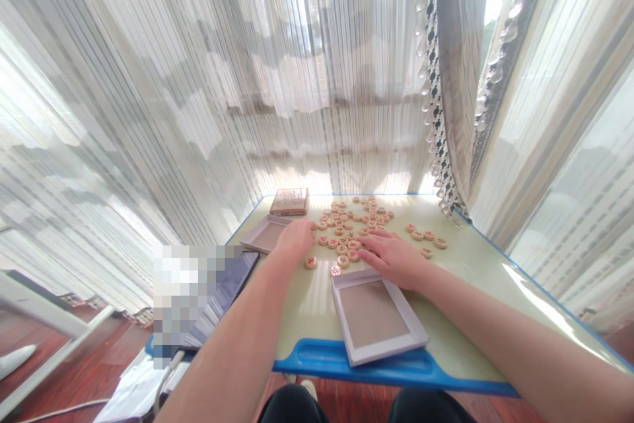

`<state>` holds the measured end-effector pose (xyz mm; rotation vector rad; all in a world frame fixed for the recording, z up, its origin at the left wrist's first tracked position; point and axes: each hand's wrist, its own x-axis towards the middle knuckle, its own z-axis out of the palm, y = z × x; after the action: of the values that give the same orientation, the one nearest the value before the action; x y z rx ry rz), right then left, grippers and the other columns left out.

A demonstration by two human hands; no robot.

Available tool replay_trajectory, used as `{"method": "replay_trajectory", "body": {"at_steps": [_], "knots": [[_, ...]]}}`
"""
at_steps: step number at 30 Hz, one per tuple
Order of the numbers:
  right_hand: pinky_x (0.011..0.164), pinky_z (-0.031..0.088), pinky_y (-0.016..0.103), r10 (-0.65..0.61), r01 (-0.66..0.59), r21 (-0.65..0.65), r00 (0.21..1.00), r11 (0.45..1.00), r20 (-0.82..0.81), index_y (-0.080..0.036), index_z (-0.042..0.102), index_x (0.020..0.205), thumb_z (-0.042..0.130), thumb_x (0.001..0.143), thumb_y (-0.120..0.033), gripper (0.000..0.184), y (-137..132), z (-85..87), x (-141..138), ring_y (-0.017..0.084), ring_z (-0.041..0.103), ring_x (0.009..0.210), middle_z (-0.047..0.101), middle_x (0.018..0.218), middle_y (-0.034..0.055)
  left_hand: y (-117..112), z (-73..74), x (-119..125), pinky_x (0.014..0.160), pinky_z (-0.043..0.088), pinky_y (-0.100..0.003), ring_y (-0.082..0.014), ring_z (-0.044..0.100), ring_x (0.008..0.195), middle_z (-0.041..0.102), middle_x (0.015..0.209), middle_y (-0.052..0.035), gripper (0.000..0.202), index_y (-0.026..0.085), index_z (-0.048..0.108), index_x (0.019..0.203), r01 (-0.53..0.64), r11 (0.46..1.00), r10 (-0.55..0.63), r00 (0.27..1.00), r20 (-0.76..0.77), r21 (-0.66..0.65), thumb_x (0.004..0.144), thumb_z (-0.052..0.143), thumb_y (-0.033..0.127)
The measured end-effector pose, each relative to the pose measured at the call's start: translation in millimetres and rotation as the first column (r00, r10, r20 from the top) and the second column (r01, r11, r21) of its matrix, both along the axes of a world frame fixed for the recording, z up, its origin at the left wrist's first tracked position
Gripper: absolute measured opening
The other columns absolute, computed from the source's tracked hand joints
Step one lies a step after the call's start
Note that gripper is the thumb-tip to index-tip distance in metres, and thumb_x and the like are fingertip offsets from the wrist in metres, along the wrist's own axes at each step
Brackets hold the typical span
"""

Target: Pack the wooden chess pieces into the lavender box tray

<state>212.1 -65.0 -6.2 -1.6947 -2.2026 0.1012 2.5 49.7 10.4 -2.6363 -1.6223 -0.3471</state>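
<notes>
Many round wooden Chinese chess pieces [339, 231] with red or dark characters lie loosely spread on a pale green table. My left hand [296, 238] rests at the left side of the spread, fingers reaching forward beside a few pieces; its fingertips are partly hidden. On the right, my right hand [393, 257] lies palm down with fingers apart, its fingertips touching the pieces. Just in front of it stands an open, shallow cardboard box tray [341, 317], its inside bare. Another shallow box half [252, 237] sits beyond my left wrist.
At the back left lies a brown printed box [290, 201]. A tablet-like screen [230, 284], partly blurred out, stands left of my forearm. Several stray pieces [428, 236] lie to the right. The table has a blue rim [465, 382]; string curtains [317, 80] hang behind it.
</notes>
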Motion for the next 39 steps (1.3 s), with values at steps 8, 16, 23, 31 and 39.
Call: {"method": "replay_trajectory", "body": {"at_steps": [8,16,23,31,39], "knots": [[0.099,0.033,0.042,0.019,-0.019,0.034,1.0,0.999,-0.002,-0.024,0.061,0.112,0.023,0.091,-0.049,0.051,-1.9,1.0,3.7,0.024,0.043,0.119,0.063,0.113,0.0043,12.7,7.0,-14.6,0.086,0.046,-0.026,-0.0189,0.061,0.098,0.066,0.108,-0.0044,0.043,0.02,0.065,0.105,-0.045,0.998,0.054,0.96,0.276,-0.038,0.071,0.044,0.007],[0.098,0.036,0.042,0.07,-0.07,0.092,0.998,0.993,0.003,-0.022,0.064,0.108,0.031,0.089,-0.045,0.044,-3.9,1.1,7.7,0.026,0.045,0.117,0.065,0.109,0.0051,-5.6,21.2,-14.6,0.07,0.05,-0.025,-0.0187,0.064,0.084,0.068,0.101,-0.006,0.038,0.018,0.065,0.104,-0.079,0.974,0.13,0.963,0.237,-0.213,0.069,0.05,0.013],[0.099,0.037,0.041,0.045,-0.039,0.121,0.998,0.992,-0.052,-0.02,0.063,0.108,0.033,0.089,-0.033,0.038,1.7,-5.8,15.1,0.024,0.043,0.119,0.064,0.11,0.0056,-25.8,20.7,-14.8,0.081,0.048,-0.03,-0.0217,0.061,0.094,0.066,0.105,-0.0091,0.046,0.019,0.063,0.108,0.057,0.989,-0.071,0.992,-0.104,-0.134,0.068,0.048,0.004],[0.097,0.037,0.041,0.126,-0.119,0.08,0.988,0.99,-0.086,-0.023,0.067,0.099,0.026,0.092,-0.039,0.045,-1.7,0.0,10.6,0.023,0.046,0.115,0.066,0.103,0.0043,-14.3,3.7,-6.0,0.079,0.048,-0.03,-0.0216,0.062,0.091,0.068,0.094,-0.0079,0.036,0.017,0.065,0.101,0.106,0.993,-0.103,0.993,0.053,-0.048,0.068,0.053,0.009],[0.099,0.036,0.039,0.032,-0.03,0.126,0.999,0.992,-0.016,-0.021,0.063,0.108,0.03,0.09,-0.036,0.041,-1.1,1.4,13.1,0.022,0.047,0.115,0.063,0.113,0.0049,-28.7,9.0,12.3,0.074,0.047,-0.027,-0.0185,0.062,0.08,0.069,0.082,-0.0041,0.022,0.019,0.069,0.086,0.201,0.98,-0.199,0.976,0.092,-0.007,0.074,0.053,0.027]]}}
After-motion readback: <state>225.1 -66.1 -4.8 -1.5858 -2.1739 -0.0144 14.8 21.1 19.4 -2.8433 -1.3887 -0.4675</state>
